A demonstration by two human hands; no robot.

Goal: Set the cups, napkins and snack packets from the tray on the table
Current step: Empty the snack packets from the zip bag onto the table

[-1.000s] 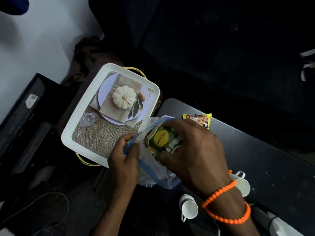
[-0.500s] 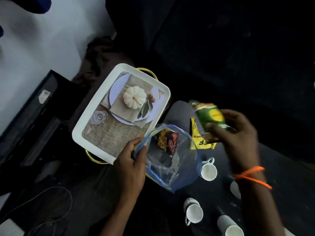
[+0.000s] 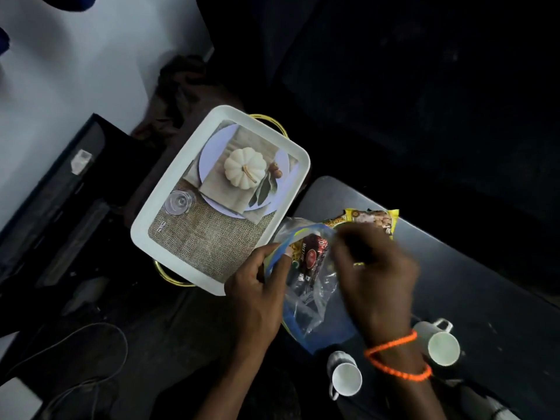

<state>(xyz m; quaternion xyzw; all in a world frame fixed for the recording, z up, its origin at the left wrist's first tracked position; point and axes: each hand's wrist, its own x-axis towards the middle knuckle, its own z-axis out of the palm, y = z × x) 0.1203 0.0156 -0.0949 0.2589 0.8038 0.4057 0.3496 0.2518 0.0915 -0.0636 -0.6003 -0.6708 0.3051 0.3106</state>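
Note:
My left hand (image 3: 257,292) pinches the blue-edged rim of a clear zip bag (image 3: 315,313) and holds it over the corner of the dark table (image 3: 485,298). A dark red snack packet (image 3: 312,256) shows inside the bag. Blurred by motion, my right hand (image 3: 375,280) has its fingertips at the bag's mouth; its grip is not readable. A yellow snack packet (image 3: 372,218) lies on the table just beyond that hand. Two white cups (image 3: 347,380) (image 3: 444,348) stand on the table near my right wrist. The white tray (image 3: 169,204), printed with a pumpkin picture, sits to the left.
The tray has gold handles (image 3: 269,121) and rests on something dark beside the table. A black case (image 3: 60,189) lies at the left by the white wall. A brown cloth (image 3: 181,92) is behind the tray. A cable (image 3: 91,344) loops on the floor.
My right hand, which held a green packet out over the table, has come back to the bag's mouth without it. The left hand keeps hold of the bag.

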